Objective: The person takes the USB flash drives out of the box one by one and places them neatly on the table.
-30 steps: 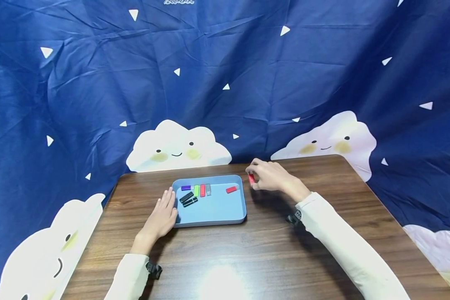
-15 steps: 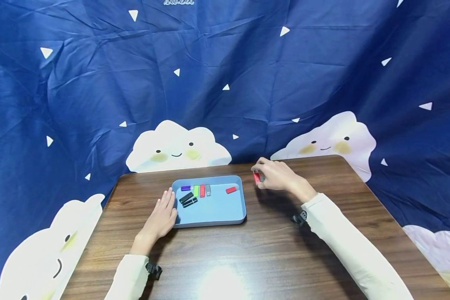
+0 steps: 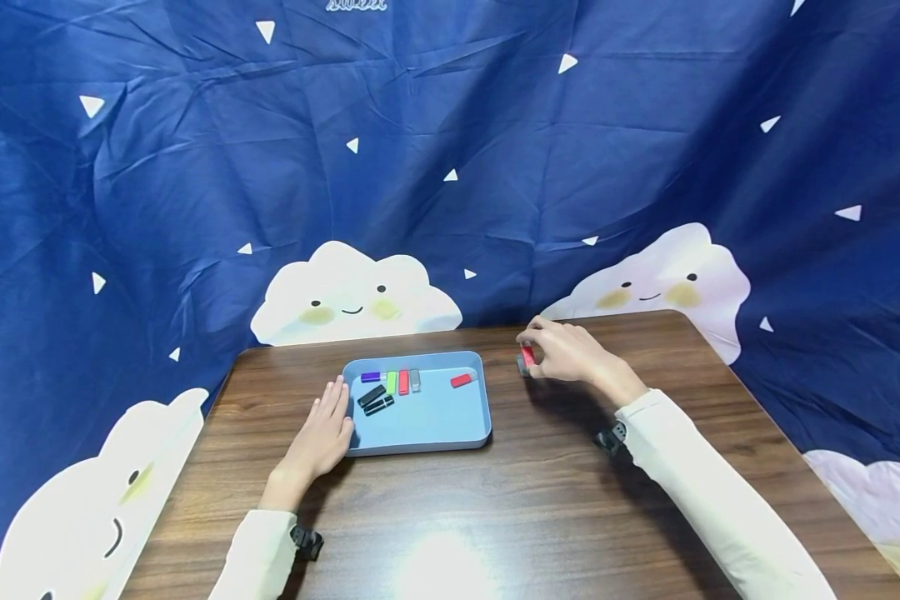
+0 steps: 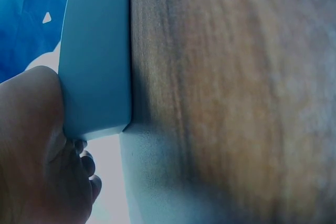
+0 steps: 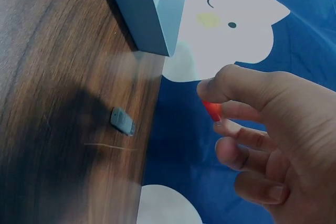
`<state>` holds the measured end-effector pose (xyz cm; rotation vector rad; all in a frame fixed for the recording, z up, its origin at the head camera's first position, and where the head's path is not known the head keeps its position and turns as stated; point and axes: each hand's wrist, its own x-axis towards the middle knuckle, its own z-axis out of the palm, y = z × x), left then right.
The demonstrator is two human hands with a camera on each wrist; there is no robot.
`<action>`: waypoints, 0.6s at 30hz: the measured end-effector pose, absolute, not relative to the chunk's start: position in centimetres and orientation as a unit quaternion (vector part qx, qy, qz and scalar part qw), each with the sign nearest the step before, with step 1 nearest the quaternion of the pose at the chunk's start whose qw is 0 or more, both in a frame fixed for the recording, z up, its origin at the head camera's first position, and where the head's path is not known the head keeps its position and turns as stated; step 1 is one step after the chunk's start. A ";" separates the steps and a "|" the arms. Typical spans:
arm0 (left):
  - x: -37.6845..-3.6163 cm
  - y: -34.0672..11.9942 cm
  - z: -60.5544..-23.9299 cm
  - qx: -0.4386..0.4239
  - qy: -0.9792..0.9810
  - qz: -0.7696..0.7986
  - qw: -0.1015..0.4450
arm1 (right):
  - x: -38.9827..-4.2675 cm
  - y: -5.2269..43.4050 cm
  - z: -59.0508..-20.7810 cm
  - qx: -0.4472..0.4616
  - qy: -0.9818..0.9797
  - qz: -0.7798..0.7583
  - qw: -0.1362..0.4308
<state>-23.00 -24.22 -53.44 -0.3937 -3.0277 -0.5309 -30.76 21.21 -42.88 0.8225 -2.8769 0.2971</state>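
Right of the blue tray point(image 3: 438, 417), the right hand point(image 3: 567, 352) pinches a red stick point(image 3: 527, 356) between curled fingers, while the left hand point(image 3: 321, 432), fingers straight, rests against the tray's left side, probably steadying it.

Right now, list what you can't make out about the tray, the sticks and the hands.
Head view: part of the held red stick, covered by the right hand.
Head view: any print on the black sticks, too small.
Left wrist view: the inside of the tray, hidden by its wall.
Right wrist view: most tray contents, cut off by the top edge.
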 end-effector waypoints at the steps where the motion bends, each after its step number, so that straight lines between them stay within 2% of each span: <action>1: -23.0 -24.2 -53.5 -0.127 -0.977 -0.171 0.020 | -30.8 21.4 -43.0 0.272 -0.955 0.099 0.067; 18: -23.0 -24.2 -53.4 -0.126 -0.977 -0.172 0.024 | -31.1 23.0 -43.6 0.262 -0.957 0.099 0.068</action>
